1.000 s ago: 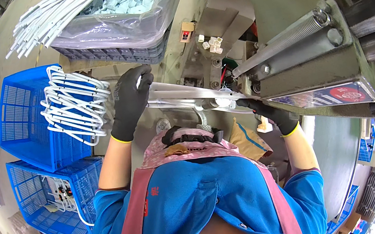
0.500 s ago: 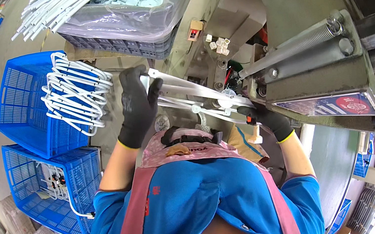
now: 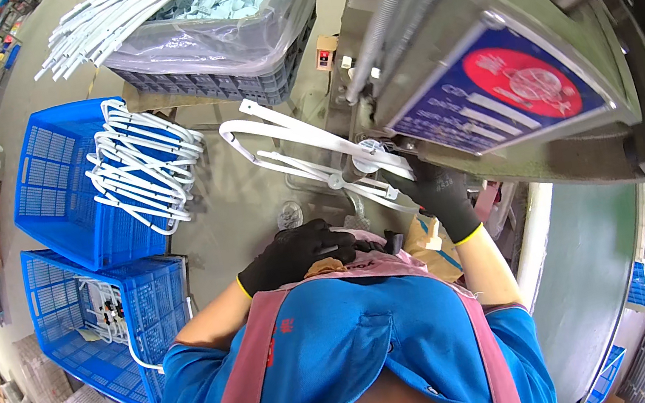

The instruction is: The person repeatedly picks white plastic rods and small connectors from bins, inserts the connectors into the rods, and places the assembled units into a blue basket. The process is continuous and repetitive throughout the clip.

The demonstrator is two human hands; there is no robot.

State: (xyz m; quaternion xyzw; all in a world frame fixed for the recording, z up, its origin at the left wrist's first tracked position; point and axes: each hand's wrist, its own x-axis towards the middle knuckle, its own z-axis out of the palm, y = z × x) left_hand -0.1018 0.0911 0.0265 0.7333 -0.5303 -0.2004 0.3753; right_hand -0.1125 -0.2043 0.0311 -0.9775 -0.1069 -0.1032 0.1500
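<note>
Your right hand (image 3: pixel 441 196), in a black glove, reached up at centre right of the frame, the forearm rising almost straight from your blue sleeve. Its fingers (image 3: pixel 421 184) were closed around the near end of a white wire frame (image 3: pixel 303 140), right where the frame met the press (image 3: pixel 490 77). The frame ran from that grip up and to the left, its looped end standing free at upper centre, above the floor.

Your left hand (image 3: pixel 293 254), also gloved in black, lay low at the centre of the frame, elbow bent and forearm coming in from the lower left. The hand was curled loosely with the fingers (image 3: pixel 330 245) half folded. It rested on the pink cloth (image 3: pixel 366 250) at your lap and held nothing that you could make out.

At the left of the frame stood a blue crate (image 3: pixel 58 192) with a bundle of white frames (image 3: pixel 144 168) hung over its right rim. A second blue crate (image 3: pixel 95 328) sat below it at lower left, with some white parts inside. At the top centre a dark crate (image 3: pixel 233 83), lined with clear plastic, held small grey parts, and long white rods (image 3: pixel 133 6) lay across its top.
</note>
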